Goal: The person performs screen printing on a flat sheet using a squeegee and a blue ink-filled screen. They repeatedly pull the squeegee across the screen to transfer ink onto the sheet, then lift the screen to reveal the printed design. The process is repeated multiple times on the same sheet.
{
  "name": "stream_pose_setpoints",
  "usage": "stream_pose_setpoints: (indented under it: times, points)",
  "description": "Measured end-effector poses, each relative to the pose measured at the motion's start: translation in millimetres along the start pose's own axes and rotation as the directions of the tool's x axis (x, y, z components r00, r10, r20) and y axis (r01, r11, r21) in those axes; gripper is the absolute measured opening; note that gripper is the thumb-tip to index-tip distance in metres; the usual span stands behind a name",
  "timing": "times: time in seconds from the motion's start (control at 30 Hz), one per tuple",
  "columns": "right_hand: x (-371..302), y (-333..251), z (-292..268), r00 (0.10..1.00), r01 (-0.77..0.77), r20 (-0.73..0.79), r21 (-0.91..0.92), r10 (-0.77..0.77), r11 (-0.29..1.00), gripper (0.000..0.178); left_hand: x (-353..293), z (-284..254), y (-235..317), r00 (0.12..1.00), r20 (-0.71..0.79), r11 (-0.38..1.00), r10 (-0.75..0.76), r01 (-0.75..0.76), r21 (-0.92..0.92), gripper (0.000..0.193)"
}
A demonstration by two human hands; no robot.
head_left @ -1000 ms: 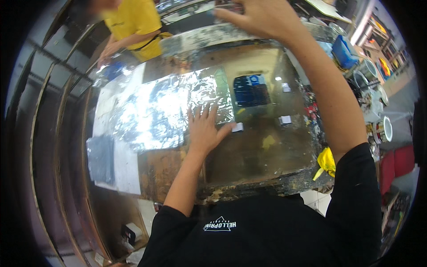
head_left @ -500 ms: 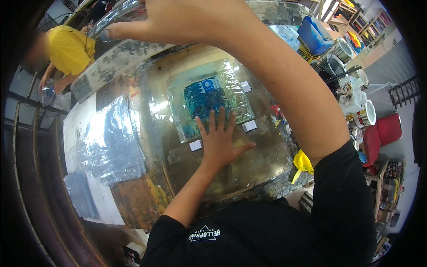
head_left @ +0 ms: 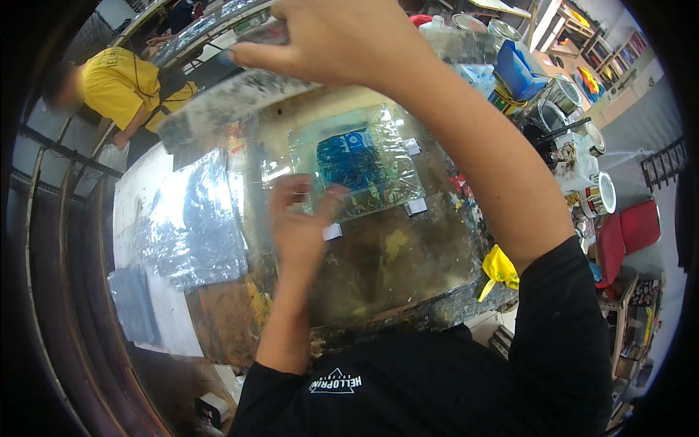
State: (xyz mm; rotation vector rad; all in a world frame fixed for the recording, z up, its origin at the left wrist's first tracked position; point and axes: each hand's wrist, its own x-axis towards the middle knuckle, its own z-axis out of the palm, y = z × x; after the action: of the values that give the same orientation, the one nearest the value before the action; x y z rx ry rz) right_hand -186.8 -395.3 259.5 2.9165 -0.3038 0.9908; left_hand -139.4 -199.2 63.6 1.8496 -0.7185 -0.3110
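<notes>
My right hand (head_left: 338,40) reaches across the top of the view, its fingers bent around a grey-smeared screen-printing frame (head_left: 237,102) that is held up off the table. Below lies a clear plastic bag (head_left: 397,175) with a blue printed patch (head_left: 349,162), flat on the worktable (head_left: 378,269). Small white tabs sit along its edges, one at the near corner (head_left: 332,231) and another at the right (head_left: 416,206). Blurred by motion, my left hand (head_left: 297,218) is above the bag's left edge, thumb apart from half-bent fingers, with nothing seen in it.
On the left, a stack of clear plastic bags (head_left: 200,226) lies on a white sheet (head_left: 175,320). A yellow cloth (head_left: 499,272) hangs at the table's right edge. Paint cans (head_left: 598,194), a blue container (head_left: 518,69) and a red chair (head_left: 628,233) stand right. A person in yellow (head_left: 120,84) works at far left.
My left hand has lifted off the bag and moved left, its spread fingers now bent. The frame has shifted slightly right and down in view, along with the table.
</notes>
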Motion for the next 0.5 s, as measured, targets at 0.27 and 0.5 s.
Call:
stream_pose_setpoints:
  times: [0.27, 0.5]
  points:
    - [-125, -24, 53, 0.972, 0.021, 0.232, 0.049, -0.032, 0.999, 0.029, -11, -81, -19, 0.996, 0.067, 0.984, -0.057, 0.067, -0.164, 0.045]
    - [-216, -66, 93, 0.884, -0.165, 0.448, 0.037, 0.131, 0.986, 0.031, -44, -57, -105, 0.990, -0.036, 0.850, 0.138, -0.100, 0.517, 0.095]
